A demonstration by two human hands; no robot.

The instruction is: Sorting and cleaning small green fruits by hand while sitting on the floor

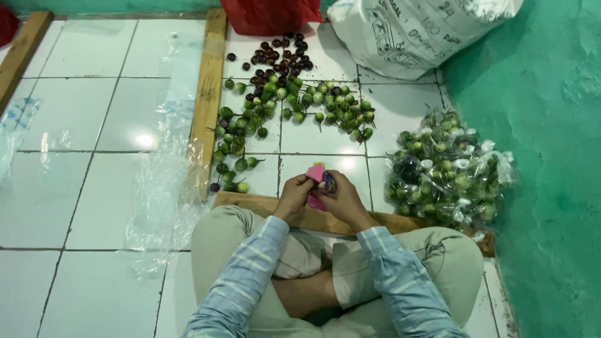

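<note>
Both hands meet over the lap: left hand point(294, 197) and right hand point(341, 199) pinch a small pink plastic piece point(315, 173) between them, round green eggplants point(294, 103) heaped farther off on the white tiled floor point(75, 188).

Light comes soft and even from overhead, bright enough that the white tiles point(75, 188) glare, with a hot spot left of centre and another near the middle of the frame. Shadows are faint, only a dim patch under the hands point(319, 197) and along the green wall point(551, 188) at right. The whole picture is slightly soft and smeared, fine detail lost in the heap of small fruit point(294, 106), and the clear plastic sheet point(163, 188) shimmers with reflections.
</note>
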